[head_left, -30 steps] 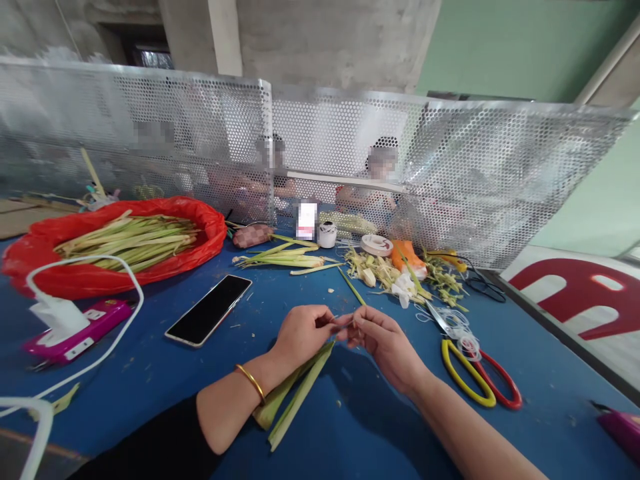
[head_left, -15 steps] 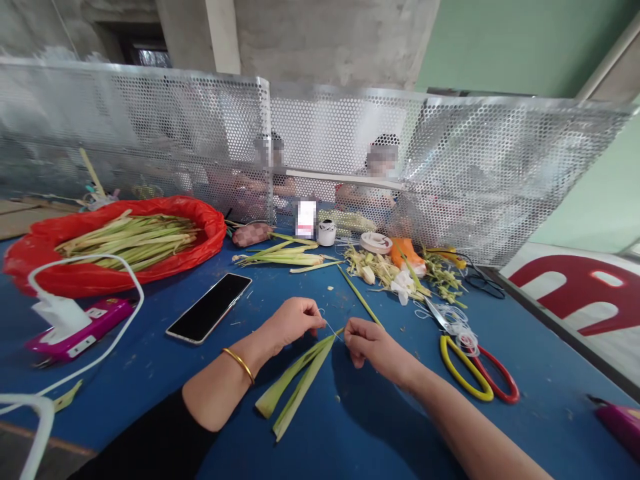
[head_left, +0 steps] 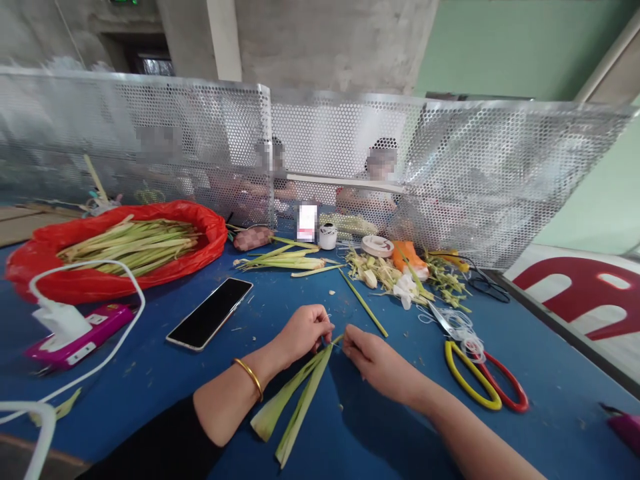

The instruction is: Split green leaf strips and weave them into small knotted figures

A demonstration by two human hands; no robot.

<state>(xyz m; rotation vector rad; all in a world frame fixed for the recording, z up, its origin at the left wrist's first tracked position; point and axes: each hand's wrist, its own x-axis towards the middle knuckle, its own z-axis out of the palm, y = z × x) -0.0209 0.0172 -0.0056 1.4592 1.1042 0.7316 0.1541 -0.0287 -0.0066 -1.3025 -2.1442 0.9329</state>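
Two long green leaf stalks (head_left: pixel 295 400) lie on the blue table (head_left: pixel 380 440), pointing toward me. My left hand (head_left: pixel 300 330), with a gold bangle on the wrist, is closed in a pinch at their far tips. My right hand (head_left: pixel 373 360) is also closed in a pinch at the same tips, just right of the left hand. A fine white thread seems to run between the fingers, too thin to make out clearly. A single thin green stem (head_left: pixel 364 303) lies just beyond my hands.
A red bag of green stalks (head_left: pixel 125 247) sits far left, a phone (head_left: pixel 210 312) lies left of my hands, yellow and red scissors (head_left: pixel 480 373) right. A pile of trimmings (head_left: pixel 400 273), more stalks (head_left: pixel 285 260), a tape roll (head_left: pixel 377 245) and a perforated metal screen (head_left: pixel 350 153) with people behind it stand at the back.
My hands came down from a raised pinch to the table and closed together at the stalks' tips. The stalks shifted slightly on the table.
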